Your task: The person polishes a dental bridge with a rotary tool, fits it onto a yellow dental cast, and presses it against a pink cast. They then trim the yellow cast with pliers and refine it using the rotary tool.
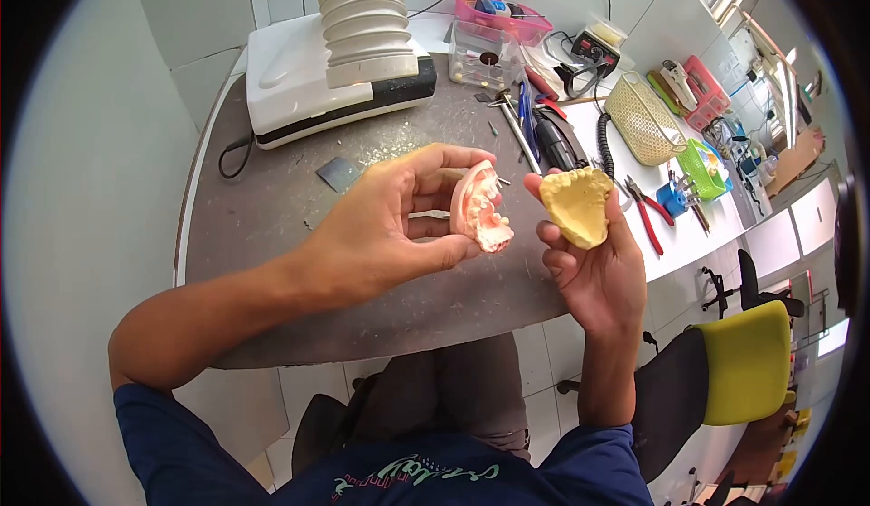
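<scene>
My left hand [399, 207] grips a pink dental model [480, 209] by its edge, thumb below and fingers above and behind. Its row of teeth faces right. In my right hand [594, 270] is a yellow plaster dental cast [580, 205], pinched between thumb and fingers, its hollow palate side turned up toward me. Both models are held above the grey bench top, side by side with a gap between them. Parts of the fingers behind each model are hidden.
A white extraction unit [299, 62] with a ribbed hose [364, 17] stands at the back left. Shavings [390, 148] and a dark square sheet [339, 174] lie before it. Rightward are a black handpiece [557, 139], red-handled pliers [648, 219], a cream basket [645, 118] and a yellow-backed chair [748, 361].
</scene>
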A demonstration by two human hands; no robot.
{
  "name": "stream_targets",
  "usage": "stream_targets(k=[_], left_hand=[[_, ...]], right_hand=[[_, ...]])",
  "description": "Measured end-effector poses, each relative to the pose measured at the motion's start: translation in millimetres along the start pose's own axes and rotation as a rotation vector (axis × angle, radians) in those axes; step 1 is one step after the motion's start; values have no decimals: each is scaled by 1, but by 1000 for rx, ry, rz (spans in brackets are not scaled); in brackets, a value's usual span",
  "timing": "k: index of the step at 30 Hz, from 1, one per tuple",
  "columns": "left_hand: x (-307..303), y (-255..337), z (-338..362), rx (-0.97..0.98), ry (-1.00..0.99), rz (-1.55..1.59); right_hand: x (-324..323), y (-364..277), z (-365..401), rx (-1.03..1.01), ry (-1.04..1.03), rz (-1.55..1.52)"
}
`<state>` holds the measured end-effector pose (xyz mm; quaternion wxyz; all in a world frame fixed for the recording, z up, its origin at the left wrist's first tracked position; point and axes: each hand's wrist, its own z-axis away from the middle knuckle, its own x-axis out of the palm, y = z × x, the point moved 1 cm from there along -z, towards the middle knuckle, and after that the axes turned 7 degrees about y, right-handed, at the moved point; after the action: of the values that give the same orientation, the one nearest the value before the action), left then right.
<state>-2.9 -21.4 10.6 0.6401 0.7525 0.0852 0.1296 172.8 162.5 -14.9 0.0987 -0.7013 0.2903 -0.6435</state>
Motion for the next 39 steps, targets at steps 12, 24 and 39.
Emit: stream_targets(k=[12,24,39], left_hand=[[3,0,2,25,52,-38],[2,-4,2,112,59,-147],[3,-5,6,362,78,-366]], right_hand=[[18,30,5,-598,141,1088],[20,33,1,-632,-16,1283],[16,34,3,-617,-18,1248]])
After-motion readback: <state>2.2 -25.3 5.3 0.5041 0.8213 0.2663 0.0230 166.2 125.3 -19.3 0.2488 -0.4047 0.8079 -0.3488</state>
